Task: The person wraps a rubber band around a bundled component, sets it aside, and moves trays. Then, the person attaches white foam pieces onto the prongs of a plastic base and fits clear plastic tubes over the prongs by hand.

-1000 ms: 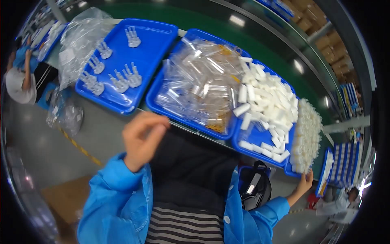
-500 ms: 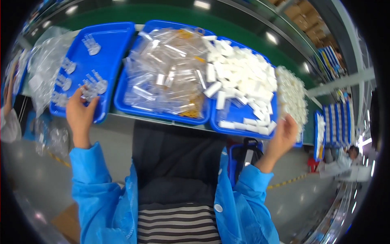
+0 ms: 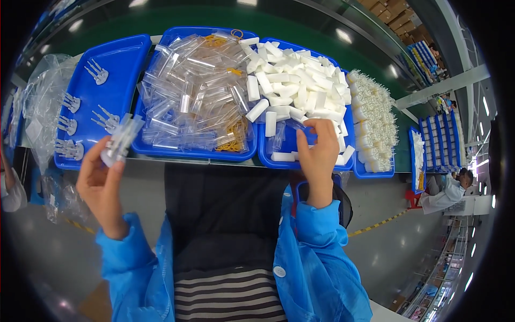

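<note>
My left hand [image 3: 103,185] pinches a clear plastic pronged piece [image 3: 123,140] between thumb and fingers, raised over the near edge of the left blue tray [image 3: 102,142]. More pronged pieces with round white bases, such as this one [image 3: 98,73], stand in that tray. Over the near part of another blue tray [image 3: 287,145], my right hand [image 3: 318,155] reaches toward white foam blocks [image 3: 300,88]. Its thumb and curled fingers are apart, and nothing shows between them. Beside the thumb lie a few clear sleeves [image 3: 276,138].
Between them, a blue tray [image 3: 198,155] holds a heap of clear plastic sleeves [image 3: 188,86] and yellow rubber bands [image 3: 232,138]. Rows of whitish bristly pieces [image 3: 373,121] fill a tray at right. A clear plastic bag [image 3: 45,102] lies far left. A person [image 3: 448,193] sits at far right.
My left hand has lifted a pronged piece from the left tray toward me. My right hand has moved left, from the foam tray's right corner to over its near part.
</note>
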Available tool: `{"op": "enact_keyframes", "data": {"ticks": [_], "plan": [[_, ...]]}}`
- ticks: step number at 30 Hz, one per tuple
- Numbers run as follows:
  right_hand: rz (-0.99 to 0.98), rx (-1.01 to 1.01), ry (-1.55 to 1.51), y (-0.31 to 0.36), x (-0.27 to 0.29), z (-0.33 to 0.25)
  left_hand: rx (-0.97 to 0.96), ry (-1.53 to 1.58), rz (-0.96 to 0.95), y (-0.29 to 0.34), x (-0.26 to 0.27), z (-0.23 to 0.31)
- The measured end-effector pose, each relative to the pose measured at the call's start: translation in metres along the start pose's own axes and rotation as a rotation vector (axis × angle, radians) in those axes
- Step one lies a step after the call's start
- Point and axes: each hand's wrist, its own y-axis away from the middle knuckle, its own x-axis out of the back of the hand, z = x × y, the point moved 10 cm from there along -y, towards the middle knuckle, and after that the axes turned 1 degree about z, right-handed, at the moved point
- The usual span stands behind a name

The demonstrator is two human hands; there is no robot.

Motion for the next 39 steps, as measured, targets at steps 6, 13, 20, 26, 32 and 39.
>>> {"op": "enact_keyframes", "data": {"ticks": [6,13,20,26,32,39], "plan": [[-0.016,-0.027,0.036,-0.009,-0.002,0.010,0.178,0.341,-0.236,0.033,-0.068,0.006],[0.018,0.158,0.025,-0.022,-0.001,-0.031,0.222,0.469,-0.283,0.048,-0.086,-0.003],[0.067,0.185,-0.022,-0.027,-0.012,-0.008,0.279,0.571,-0.280,0.060,-0.092,-0.004],[0.201,-0.184,-0.665,-0.002,0.026,0.007,0.199,0.589,-0.298,0.060,-0.102,0.005],[0.025,-0.350,-0.983,0.035,-0.004,-0.028,0.143,0.629,-0.358,0.066,-0.115,0.016],[-0.064,-0.266,-0.994,0.028,-0.010,-0.032,0.162,0.599,-0.342,0.068,-0.118,0.013]]}}
